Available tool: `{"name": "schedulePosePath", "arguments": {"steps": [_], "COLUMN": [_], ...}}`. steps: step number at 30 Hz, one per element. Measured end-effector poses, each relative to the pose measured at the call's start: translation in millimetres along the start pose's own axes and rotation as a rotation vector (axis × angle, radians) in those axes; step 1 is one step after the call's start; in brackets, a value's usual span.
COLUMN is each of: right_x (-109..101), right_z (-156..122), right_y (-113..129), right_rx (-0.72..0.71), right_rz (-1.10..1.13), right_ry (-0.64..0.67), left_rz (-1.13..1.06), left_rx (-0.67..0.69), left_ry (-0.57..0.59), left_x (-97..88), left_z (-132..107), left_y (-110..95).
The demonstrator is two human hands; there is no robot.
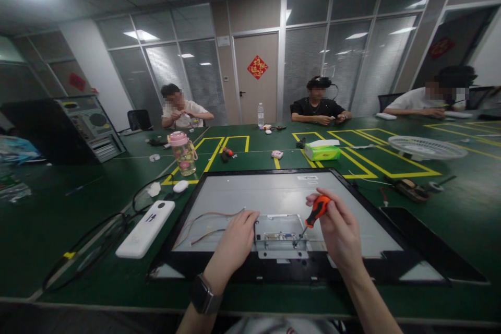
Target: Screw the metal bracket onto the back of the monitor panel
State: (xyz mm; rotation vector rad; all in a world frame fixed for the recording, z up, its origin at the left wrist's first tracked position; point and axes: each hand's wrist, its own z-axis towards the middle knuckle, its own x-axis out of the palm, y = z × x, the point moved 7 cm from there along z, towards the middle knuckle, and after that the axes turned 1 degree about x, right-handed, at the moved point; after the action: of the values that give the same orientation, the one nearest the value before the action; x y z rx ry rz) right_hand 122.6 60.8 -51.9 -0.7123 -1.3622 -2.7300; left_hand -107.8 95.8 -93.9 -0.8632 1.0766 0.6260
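Observation:
A large flat display panel (219,188) with a black frame lies back side up on the green table before me. Near its front edge sits a metal bracket (277,222) with connector ports along its front. My left hand (237,235), wearing a watch, is at the bracket's left side with fingers curled against its edge; the thumb is hidden. An orange and black screwdriver (318,211) is in my right hand (340,224), tilted, its tip down at the bracket's right front. Loose thin cables (207,215) lie on the panel left of the bracket.
Left of the panel are a white power bank (145,229), black cables (92,240) and a pink-lidded bottle (182,152). A dark flat strip (430,242) lies at right. Beyond stand a green tissue pack (322,151) and a white round grille (426,147). Several people sit across the table.

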Motion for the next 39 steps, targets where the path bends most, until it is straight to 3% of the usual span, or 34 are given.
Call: {"name": "schedulePosePath", "arguments": {"steps": [6,10,16,23,27,33,39], "right_x": [-7.1,-4.2,-5.1,0.9,-2.8,-1.0,-1.7], "right_z": [0.8,0.4,1.5,2.3,2.8,0.7,0.0], "right_y": [0.9,-3.9,-0.2,-2.9,1.0,-7.4,-4.0], "right_rx": [-0.054,0.013,-0.038,0.051,0.004,0.086,0.033], "right_rz": [-0.108,-0.022,-0.038,0.092,0.022,0.093,0.012], "right_ry": [-0.074,-0.045,-0.060,-0.022,-0.056,-0.018,-0.026], "left_rz": [0.012,0.018,0.017,0.016,0.016,0.006,0.007], "left_rx": [0.003,0.005,-0.003,0.010,0.016,0.014,0.007], "left_ry": [-0.002,0.004,0.019,0.017,0.004,0.002,0.014], "left_x": [-0.2,-0.8,-1.6,0.6,1.4,2.4,1.4], "left_z": [0.7,0.4,1.0,0.9,1.0,0.7,0.4], "left_y": [-0.7,-1.4,-2.2,-1.4,-0.2,1.0,0.5]}}
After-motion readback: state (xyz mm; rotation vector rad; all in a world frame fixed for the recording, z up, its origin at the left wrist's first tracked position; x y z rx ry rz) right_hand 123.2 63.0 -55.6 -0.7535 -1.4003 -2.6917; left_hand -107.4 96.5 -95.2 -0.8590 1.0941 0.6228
